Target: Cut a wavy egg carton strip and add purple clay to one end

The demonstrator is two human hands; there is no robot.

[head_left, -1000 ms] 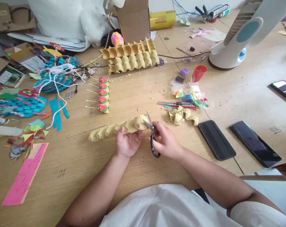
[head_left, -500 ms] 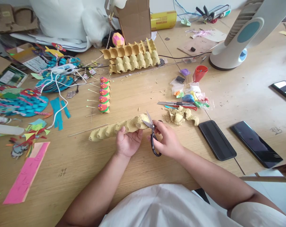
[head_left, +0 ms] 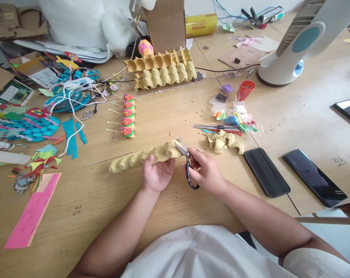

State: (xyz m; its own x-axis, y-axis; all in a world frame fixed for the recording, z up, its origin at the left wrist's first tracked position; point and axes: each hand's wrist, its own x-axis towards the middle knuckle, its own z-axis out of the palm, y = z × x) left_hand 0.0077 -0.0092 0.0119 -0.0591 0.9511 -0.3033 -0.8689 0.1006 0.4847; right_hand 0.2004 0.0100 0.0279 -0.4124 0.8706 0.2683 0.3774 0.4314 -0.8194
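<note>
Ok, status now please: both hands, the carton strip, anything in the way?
Left hand grips egg-carton strip near its right end. Right hand holds scissors, blades at that end. Carton offcuts and dark phone lie to the right, apart from hands.

Fan (head_left: 290,54) cut off top/right; scissors (head_left: 187,170) handles partly hidden in R hand (head_left: 208,173).

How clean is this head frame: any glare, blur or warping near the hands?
Head view: soft, even light; left hand, right hand, scissors and egg-carton strip look sharp; bright reflection on the far-right phone; wide-lens bowing tilts the fan.
</note>
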